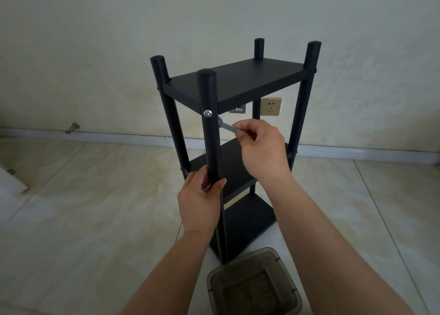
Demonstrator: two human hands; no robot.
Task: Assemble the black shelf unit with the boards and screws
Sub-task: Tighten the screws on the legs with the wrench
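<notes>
Nearest the camera, a smoky translucent plastic container (254, 286) with a lid sits on the tiled floor (83, 207), just in front of the black shelf unit (238, 85); what it holds is too blurred to tell. The shelf unit stands upright on the floor, close to the wall, with its bottom board (250, 221) just beyond the container.

The left hand (200, 200) is closed around the front post (210, 128) of the shelf unit, thumb on the right side of the post and fingers wrapped around the left, at about the height of the middle board (228, 167). Right of that post and higher up, the right hand (259, 147) pinches the handle end of a small flat silver wrench (227, 126) between thumb and fingers. The wrench's other end reaches to the right side of the front post, just under the top board (238, 83); whether it sits on a fastener there is hidden by the post.

On the near face of the front post, level with the edge of the top board, a silver screw (208, 113) with a washer shows. All four posts rise above the top board, with rounded caps.

Behind the shelf unit, on the pale wall (95, 40), a gold-coloured socket (271, 106) shows between the rear posts below the top board, with a smaller grey plate (237, 110) left of it. Far left of the shelf unit, a small object (72, 127) rests on the white skirting.
</notes>
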